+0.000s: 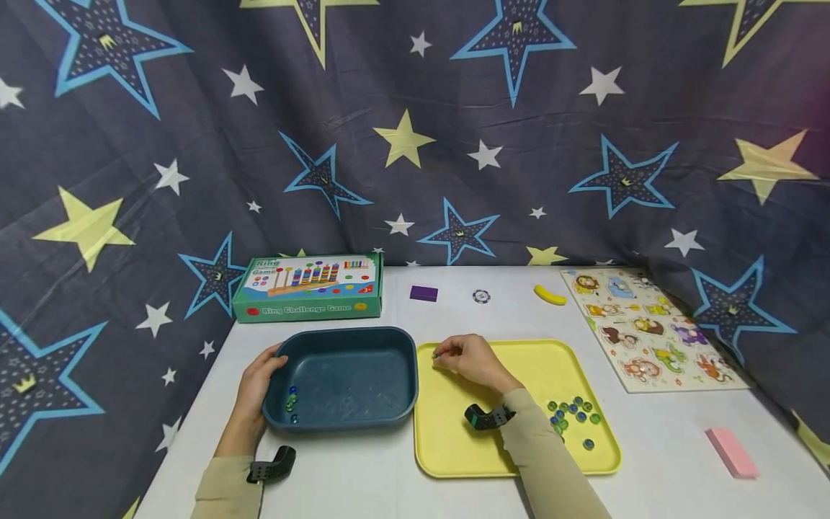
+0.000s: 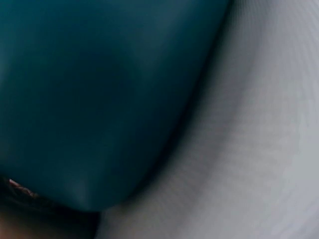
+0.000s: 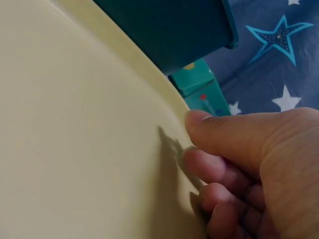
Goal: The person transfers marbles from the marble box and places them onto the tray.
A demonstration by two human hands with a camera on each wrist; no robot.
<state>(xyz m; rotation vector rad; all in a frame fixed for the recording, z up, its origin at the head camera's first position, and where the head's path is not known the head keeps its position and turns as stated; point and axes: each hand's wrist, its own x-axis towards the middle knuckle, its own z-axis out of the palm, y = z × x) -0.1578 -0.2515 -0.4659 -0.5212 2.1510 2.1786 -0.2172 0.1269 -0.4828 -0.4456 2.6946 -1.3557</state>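
My left hand (image 1: 256, 386) grips the left end of a dark teal plastic tub (image 1: 353, 425), thumb over its rim. The left wrist view shows the tub's outer wall (image 2: 109, 99) close up. Several blue and green glass marbles (image 1: 292, 398) lie inside at its left. Over the upper left corner of a yellow tray (image 1: 467, 461), my right hand (image 1: 476, 360) pinches a small dark glass marble (image 1: 436, 355) between thumb and fingertips; it is hard to make out in the right wrist view. Several more marbles (image 1: 577, 407) are scattered on the tray's right side.
Behind the tub stands a green game box (image 1: 308, 310). Along the back lie a purple block (image 1: 424, 293), a poker chip (image 1: 481, 296) and a yellow toy banana (image 1: 550, 295). An animal puzzle board (image 1: 648, 331) and a pink block (image 1: 733, 453) are on the right.
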